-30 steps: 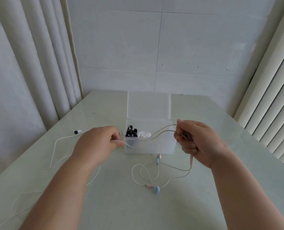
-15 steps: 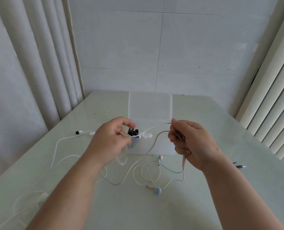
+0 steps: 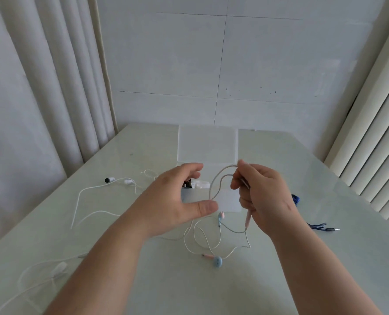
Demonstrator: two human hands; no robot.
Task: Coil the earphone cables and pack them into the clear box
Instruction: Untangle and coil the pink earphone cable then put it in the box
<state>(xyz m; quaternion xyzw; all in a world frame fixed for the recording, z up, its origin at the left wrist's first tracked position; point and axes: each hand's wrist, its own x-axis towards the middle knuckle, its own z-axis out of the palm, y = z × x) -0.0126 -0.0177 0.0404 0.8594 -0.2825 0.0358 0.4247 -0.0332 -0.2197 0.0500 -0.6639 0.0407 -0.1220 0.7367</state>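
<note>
A pale pink earphone cable (image 3: 214,185) arches in two loops from my right hand (image 3: 261,194), which pinches it in front of the clear box (image 3: 228,202). Its pink plug (image 3: 248,219) hangs below that hand. The rest of the cable lies in loose curls on the table, with one blue earbud (image 3: 218,261) in front and another (image 3: 221,217) near the box. My left hand (image 3: 177,201) hovers just left of the loops, fingers and thumb spread, holding nothing. The box's lid (image 3: 208,144) lies open behind it; black and white earphones (image 3: 197,184) show inside.
A white earphone set (image 3: 108,179) trails over the table's left side. Another white cable (image 3: 58,268) lies at the near left. A dark blue cable (image 3: 296,198) with a jack plug (image 3: 332,229) lies to the right. Curtains hang left, blinds right.
My left hand has let go of the cable, opened, and shifted right toward the loops. My right hand has kept its pinch, and the hanging loop is now tighter.
</note>
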